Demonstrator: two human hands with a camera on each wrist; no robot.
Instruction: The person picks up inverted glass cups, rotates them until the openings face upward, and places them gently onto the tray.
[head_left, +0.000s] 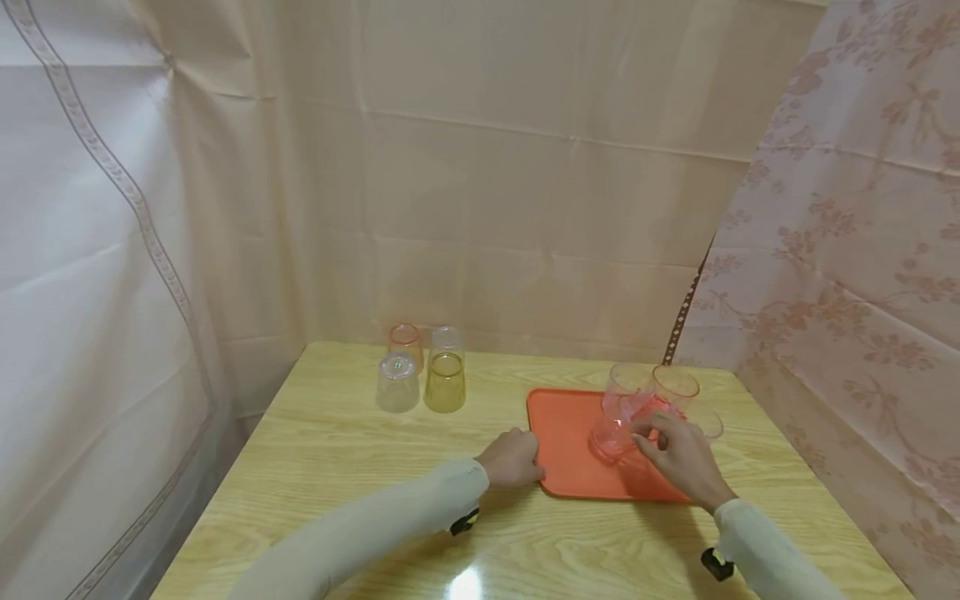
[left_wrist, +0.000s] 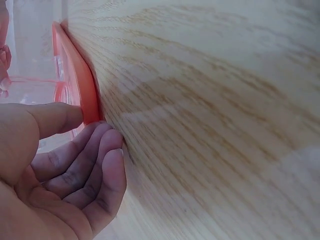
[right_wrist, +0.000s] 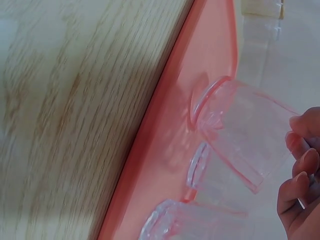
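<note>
On the right half of the table lies an orange-red tray (head_left: 566,450). My left hand (head_left: 512,458) grips its left edge, thumb on the rim and the other fingers curled under it, as the left wrist view shows. Thumb and fingertips of my right hand (head_left: 678,458) pinch the rim of a pink-tinted clear tumbler (right_wrist: 240,130). That tumbler leans over the tray, its base close to the tray's surface. Beside it on the tray stand several more see-through tumblers, one with an orange-red rim (head_left: 677,382); my right hand partly hides them in the head view.
At the table's back left, several tumblers stand in a cluster: a yellow one (head_left: 446,383), a clear upside-down one (head_left: 397,383), a red-rimmed one (head_left: 406,340) and another clear one behind. Cloth curtains (head_left: 525,183) enclose the wood-grain table (head_left: 337,467).
</note>
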